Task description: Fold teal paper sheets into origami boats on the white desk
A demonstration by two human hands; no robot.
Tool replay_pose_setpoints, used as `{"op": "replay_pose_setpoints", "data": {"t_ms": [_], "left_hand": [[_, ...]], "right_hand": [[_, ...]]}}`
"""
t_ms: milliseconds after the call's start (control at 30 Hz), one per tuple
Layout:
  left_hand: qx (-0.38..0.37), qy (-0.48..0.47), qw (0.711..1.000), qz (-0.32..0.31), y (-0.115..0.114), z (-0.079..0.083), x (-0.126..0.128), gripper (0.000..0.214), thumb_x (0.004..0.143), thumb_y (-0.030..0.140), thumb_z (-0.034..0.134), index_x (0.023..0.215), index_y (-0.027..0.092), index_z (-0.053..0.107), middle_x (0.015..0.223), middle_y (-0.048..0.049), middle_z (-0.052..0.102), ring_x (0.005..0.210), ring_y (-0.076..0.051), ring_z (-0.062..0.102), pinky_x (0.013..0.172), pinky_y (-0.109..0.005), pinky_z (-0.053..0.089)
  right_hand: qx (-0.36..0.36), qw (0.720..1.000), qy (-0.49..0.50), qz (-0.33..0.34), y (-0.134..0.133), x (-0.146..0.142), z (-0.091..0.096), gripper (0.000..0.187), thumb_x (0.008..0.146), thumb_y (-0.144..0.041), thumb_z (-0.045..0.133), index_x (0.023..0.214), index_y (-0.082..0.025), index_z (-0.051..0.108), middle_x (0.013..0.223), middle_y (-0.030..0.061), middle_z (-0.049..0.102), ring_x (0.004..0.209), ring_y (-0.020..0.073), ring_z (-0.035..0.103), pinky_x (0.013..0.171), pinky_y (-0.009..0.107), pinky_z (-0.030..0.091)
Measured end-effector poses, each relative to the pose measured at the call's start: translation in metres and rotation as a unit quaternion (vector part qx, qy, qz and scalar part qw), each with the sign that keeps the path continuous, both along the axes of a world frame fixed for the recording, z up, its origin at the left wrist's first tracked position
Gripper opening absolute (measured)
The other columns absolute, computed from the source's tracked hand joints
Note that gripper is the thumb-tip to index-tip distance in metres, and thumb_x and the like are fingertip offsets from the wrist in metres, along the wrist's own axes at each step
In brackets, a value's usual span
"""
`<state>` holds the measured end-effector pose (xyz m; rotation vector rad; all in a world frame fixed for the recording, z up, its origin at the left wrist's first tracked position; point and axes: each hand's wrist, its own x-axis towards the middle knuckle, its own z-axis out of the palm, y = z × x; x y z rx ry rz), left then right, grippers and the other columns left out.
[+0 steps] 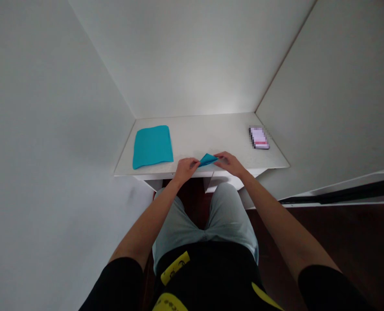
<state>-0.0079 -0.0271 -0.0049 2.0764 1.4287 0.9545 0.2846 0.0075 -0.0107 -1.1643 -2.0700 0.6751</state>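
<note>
Between my two hands is a small folded piece of blue paper [207,160], pointed at the top, near the front edge of the desk. My left hand [186,168] pinches its left corner between thumb and fingers. On the other side, my right hand [230,163] has its fingers closed on the right corner. A flat stack of square blue sheets [153,147] lies to the left of my left hand, apart from it. Some of the folded paper's lower edge is hard to make out.
The white desk [204,129] stands in a corner, with walls behind and on both sides. A phone [259,138], its screen blurred, lies at the right. A white drawer unit [222,181] is under the desk, by my knees.
</note>
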Motion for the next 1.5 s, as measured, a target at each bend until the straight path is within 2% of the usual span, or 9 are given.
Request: {"op": "replay_pose_setpoints", "data": {"t_ms": [167,367,533,633,733,900,1067,1300,1500], "left_hand": [[-0.086,-0.13,0.985,0.08,0.018,-0.003,0.008,0.019,0.102,0.037,0.067,0.1,0.022,0.078,0.097,-0.0029,0.083,0.091,-0.019,0.078,0.085,-0.031,0.061],[-0.116,-0.108,0.986,0.048,0.016,-0.005,0.008,0.023,0.101,0.035,0.071,0.122,0.027,0.077,0.094,0.0011,0.084,0.088,-0.018,0.08,0.089,-0.032,0.061],[-0.108,-0.145,0.982,0.047,0.015,0.0,0.01,0.056,0.103,0.041,0.071,0.156,0.03,0.056,0.118,-0.0033,0.083,0.093,-0.018,0.081,0.093,-0.034,0.062],[-0.083,-0.107,0.991,0.01,0.018,0.002,0.02,0.058,0.096,0.037,0.081,0.151,0.032,0.062,0.14,-0.0066,0.074,0.097,-0.018,0.08,0.096,-0.036,0.063],[-0.028,-0.026,0.999,0.014,0.018,0.002,0.031,0.033,0.093,0.034,0.084,0.126,0.032,0.079,0.15,-0.0056,0.064,0.105,-0.02,0.079,0.108,-0.042,0.059],[0.002,0.023,0.999,0.027,0.015,-0.001,0.032,0.039,0.094,0.041,0.083,0.132,0.03,0.078,0.13,-0.0058,0.07,0.089,-0.016,0.075,0.105,-0.041,0.056],[-0.022,0.013,1.0,-0.006,0.017,0.0,0.029,0.048,0.099,0.043,0.075,0.144,0.028,0.071,0.099,-0.0011,0.077,0.083,-0.017,0.072,0.099,-0.039,0.054],[-0.034,0.001,0.999,-0.022,0.017,-0.001,0.028,0.062,0.084,0.053,0.089,0.137,0.025,0.073,0.097,-0.0003,0.079,0.082,-0.017,0.071,0.099,-0.039,0.053],[-0.047,-0.023,0.998,-0.026,0.019,-0.003,0.027,0.061,0.084,0.045,0.089,0.138,0.024,0.071,0.096,-0.0005,0.079,0.083,-0.017,0.074,0.094,-0.036,0.057]], "right_hand": [[-0.05,0.995,0.072,-0.044,0.011,-0.013,-0.002,0.053,0.086,-0.053,0.081,0.131,-0.026,0.075,0.112,0.0067,0.08,0.1,0.0268,0.072,0.093,0.045,0.059],[-0.125,0.974,0.171,-0.077,0.021,-0.035,-0.007,0.04,0.087,-0.064,0.074,0.092,-0.024,0.074,0.079,0.0007,0.072,0.073,0.0202,0.064,0.069,0.034,0.054],[-0.11,0.974,0.179,-0.084,0.02,-0.039,-0.009,0.041,0.084,-0.055,0.077,0.11,-0.024,0.074,0.085,-0.0001,0.071,0.07,0.0179,0.06,0.069,0.033,0.053],[-0.11,0.972,0.191,-0.078,0.016,-0.036,-0.007,0.046,0.085,-0.053,0.077,0.121,-0.024,0.072,0.083,-0.0016,0.069,0.069,0.0175,0.06,0.069,0.033,0.053],[-0.112,0.967,0.215,-0.081,0.013,-0.035,-0.006,0.049,0.086,-0.053,0.078,0.125,-0.024,0.069,0.08,-0.0031,0.068,0.069,0.017,0.061,0.069,0.032,0.053],[-0.138,0.958,0.247,-0.046,0.013,-0.038,-0.007,0.065,0.082,-0.059,0.084,0.134,-0.026,0.064,0.076,-0.0052,0.068,0.07,0.0176,0.062,0.073,0.033,0.055],[-0.127,0.963,0.236,-0.016,0.015,-0.037,-0.011,0.071,0.076,-0.062,0.088,0.134,-0.025,0.07,0.093,0.0029,0.08,0.081,0.021,0.07,0.085,0.039,0.059],[-0.123,0.969,0.214,0.019,0.015,-0.033,-0.013,0.064,0.078,-0.061,0.085,0.13,-0.025,0.077,0.102,0.0056,0.083,0.082,0.0219,0.073,0.089,0.043,0.06],[-0.125,0.974,0.186,0.041,0.012,-0.034,-0.007,0.068,0.084,-0.058,0.082,0.142,-0.024,0.073,0.107,0.0066,0.084,0.08,0.0206,0.071,0.083,0.039,0.06]]}}
